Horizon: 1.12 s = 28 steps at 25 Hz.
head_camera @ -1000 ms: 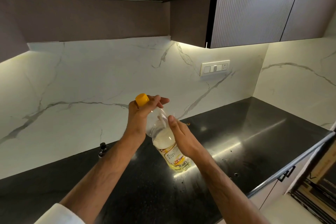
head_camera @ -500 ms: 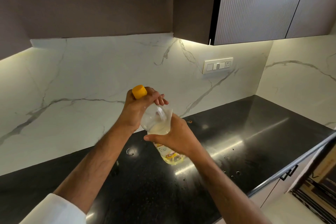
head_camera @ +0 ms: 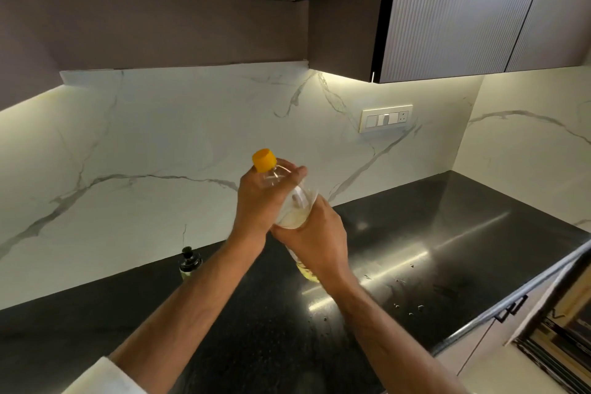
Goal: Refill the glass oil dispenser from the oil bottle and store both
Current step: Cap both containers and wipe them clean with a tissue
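Both hands are gripping the oil bottle (head_camera: 292, 201) above the counter (head_camera: 415, 249), the left hand (head_camera: 259, 201) wrapping its neck below the yellow cap (head_camera: 264, 160) while the right hand (head_camera: 315, 241) is steadying the body, probably for uncapping, as the glass oil dispenser (head_camera: 189, 262) is waiting by the backsplash.

The oil bottle (head_camera: 295, 201) is up in the air above the counter (head_camera: 447, 249), tipped with its cap (head_camera: 264, 160) up and to the left. The left hand (head_camera: 260, 201) holds its top part. The right hand (head_camera: 315, 240) holds it lower down, on the right side. The oil dispenser (head_camera: 189, 262) stands on the counter to the left, just behind the left arm and close to the back wall (head_camera: 160, 153). It may be touching the wall. A switch plate (head_camera: 386, 118) sits on the wall up to the right. Cupboards (head_camera: 463, 9) hang above it.
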Available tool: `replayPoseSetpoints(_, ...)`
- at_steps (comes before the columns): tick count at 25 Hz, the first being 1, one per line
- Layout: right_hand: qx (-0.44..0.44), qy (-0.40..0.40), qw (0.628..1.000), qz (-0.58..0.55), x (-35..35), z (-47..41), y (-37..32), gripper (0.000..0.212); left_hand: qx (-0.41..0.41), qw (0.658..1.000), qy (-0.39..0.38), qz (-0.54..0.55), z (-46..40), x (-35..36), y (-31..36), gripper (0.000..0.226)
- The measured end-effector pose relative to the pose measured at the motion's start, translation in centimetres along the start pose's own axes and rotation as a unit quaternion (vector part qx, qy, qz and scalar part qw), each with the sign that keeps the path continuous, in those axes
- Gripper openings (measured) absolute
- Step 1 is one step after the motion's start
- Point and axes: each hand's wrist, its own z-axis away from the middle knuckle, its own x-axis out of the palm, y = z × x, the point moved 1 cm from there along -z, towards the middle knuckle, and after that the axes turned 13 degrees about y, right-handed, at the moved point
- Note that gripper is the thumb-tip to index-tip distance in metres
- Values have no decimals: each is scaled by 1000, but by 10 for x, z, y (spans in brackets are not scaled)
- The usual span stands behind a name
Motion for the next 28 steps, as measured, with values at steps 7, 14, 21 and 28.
replayPoseSetpoints(7,-43,-129,987,-84,-6,-6,-11,73,-12,975,-109,192,-20,-11,-4,20)
replayPoseSetpoints(14,46,-428,877,-212,-22,-27,-4,47,16,898,-345,273,-27,-17,12,24)
replayPoseSetpoints(21,3,-59,991,-123,-4,-3,-11,61,47,997,-49,-23,-4,4,10,17)
replayPoseSetpoints(28,166,-368,848,-344,-25,-19,-2,63,12,967,-161,196,-21,-11,-2,15)
